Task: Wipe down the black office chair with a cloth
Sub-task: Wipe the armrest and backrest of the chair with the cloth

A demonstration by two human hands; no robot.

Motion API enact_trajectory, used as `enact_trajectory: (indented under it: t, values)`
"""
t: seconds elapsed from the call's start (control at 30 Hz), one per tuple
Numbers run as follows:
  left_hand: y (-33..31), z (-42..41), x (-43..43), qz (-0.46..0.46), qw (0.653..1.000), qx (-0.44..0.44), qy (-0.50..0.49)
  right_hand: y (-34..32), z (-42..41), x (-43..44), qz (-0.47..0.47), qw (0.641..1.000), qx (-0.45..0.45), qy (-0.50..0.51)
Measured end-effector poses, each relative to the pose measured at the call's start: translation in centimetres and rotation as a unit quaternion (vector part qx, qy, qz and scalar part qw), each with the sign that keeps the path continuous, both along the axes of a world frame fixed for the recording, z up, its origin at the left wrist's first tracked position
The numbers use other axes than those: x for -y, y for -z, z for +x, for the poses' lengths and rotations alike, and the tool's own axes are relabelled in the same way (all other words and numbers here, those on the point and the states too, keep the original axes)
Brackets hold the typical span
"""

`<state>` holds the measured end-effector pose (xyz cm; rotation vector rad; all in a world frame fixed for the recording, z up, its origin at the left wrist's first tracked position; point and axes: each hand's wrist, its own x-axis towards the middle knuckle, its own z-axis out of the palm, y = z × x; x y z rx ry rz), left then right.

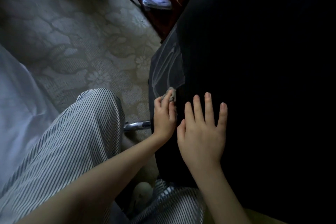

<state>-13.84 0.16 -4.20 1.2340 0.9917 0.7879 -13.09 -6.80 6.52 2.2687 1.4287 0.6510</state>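
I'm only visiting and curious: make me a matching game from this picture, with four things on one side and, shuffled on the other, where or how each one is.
Things:
1. left hand
2. right hand
3. cloth
4. chrome bar

States:
A. flat, fingers spread, on the black chair
B. grey, bunched at the chair's edge
C. gripping the cloth
D. shiny, low down over the carpet

Pairs: 1-C, 2-A, 3-B, 4-D
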Motion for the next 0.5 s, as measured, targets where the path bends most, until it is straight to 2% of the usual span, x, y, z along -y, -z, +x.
enact_trajectory:
  t: [0.27,0.4,0.5]
  values:
    - [9.7,1.6,-1.6,-0.084,0.989,-0.105,-0.052,2.0,0.3,-1.4,-0.038,0.999,0.001,0.009]
    - [13.2,1.5,-1.9,-0.224,0.961,-0.145,-0.076,2.6,0.7,-1.6,-0.045,0.999,-0.006,0.001]
    - [13.3,1.5,-1.4,-0.252,0.954,-0.140,-0.084,2.7,0.8,-1.5,-0.042,0.999,-0.012,-0.002]
